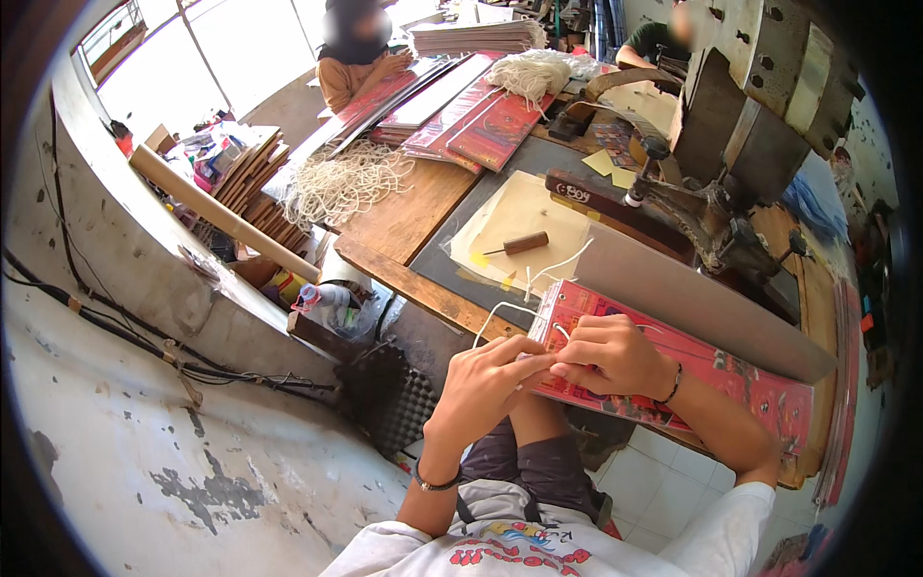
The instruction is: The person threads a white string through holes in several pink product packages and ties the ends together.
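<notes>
My left hand [492,377] and my right hand [615,358] meet at the near left corner of a red printed cardboard panel [735,396]. Both hands are closed, fingertips pinched together. Between them they grip a white cord [502,307]; the gripped part is mostly hidden by the fingers. One loop of cord rises beside my right fingers, and another strand curves down to my left hand. More cord ends stick out past the panel's far left corner. A grey board [692,300] stands tilted along the panel's far side.
A wooden-handled awl [526,242] lies on cream paper sheets [481,231]. A heavy metal machine [721,192] stands at the right. A pile of white cord [346,183] and red panels [500,125] lie farther back. Two people are beyond the table [413,274].
</notes>
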`<action>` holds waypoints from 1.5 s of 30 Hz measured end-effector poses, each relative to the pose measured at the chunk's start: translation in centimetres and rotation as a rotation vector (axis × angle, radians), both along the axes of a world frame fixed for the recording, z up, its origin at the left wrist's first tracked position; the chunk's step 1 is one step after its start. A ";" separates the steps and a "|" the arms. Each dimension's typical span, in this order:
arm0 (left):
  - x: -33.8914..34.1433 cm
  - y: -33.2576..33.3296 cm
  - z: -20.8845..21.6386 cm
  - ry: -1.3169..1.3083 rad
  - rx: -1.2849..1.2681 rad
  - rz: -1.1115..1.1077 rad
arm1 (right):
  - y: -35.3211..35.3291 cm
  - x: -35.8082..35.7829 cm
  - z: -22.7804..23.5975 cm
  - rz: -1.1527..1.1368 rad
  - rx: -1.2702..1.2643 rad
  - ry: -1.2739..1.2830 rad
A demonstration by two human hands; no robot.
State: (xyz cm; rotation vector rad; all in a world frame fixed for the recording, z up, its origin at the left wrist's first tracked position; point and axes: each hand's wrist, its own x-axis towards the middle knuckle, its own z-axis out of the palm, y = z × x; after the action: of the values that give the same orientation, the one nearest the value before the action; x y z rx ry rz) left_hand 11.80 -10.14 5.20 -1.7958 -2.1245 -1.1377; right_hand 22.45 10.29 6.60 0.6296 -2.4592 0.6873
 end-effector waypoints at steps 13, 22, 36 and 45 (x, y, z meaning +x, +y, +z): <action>-0.1 0.4 -0.2 -0.069 0.117 0.095 | 0.0 -0.3 -0.3 0.040 -0.025 -0.059; 0.6 -0.9 -0.6 -0.116 0.107 0.200 | -0.8 -0.3 0.3 0.071 0.150 -0.078; 1.9 -3.6 -3.4 -0.215 0.235 0.141 | -2.2 0.8 0.1 -0.013 0.576 0.093; 2.8 -3.8 -5.6 -0.354 0.354 0.226 | -1.9 0.8 -0.5 -0.138 0.450 0.091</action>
State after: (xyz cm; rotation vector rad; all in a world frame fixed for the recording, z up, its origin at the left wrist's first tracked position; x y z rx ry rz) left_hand 14.61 -13.99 -0.42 -1.2408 -2.0576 -1.7364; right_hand 23.30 8.37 6.10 0.6285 -2.5546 0.0449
